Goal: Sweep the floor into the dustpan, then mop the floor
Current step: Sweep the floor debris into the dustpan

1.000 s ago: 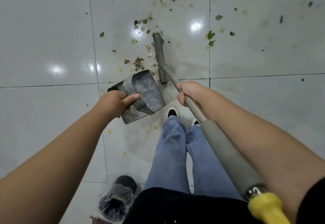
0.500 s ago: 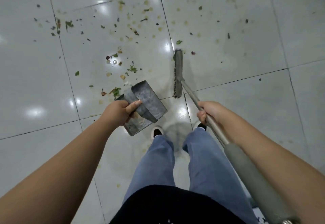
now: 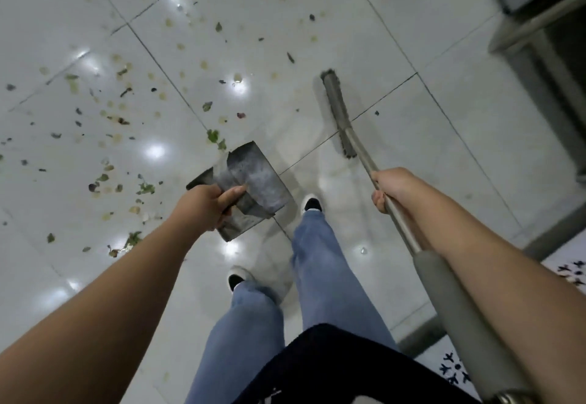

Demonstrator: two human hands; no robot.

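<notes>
Slanting up-left from right hand (image 3: 394,189), broom (image 3: 355,146) head runs lengthwise away.

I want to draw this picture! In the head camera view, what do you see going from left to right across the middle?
Scattered green leaf scraps on the white tiled floor → left hand → grey metal dustpan → long grey broom head → right hand gripping the silver broom handle.
</notes>
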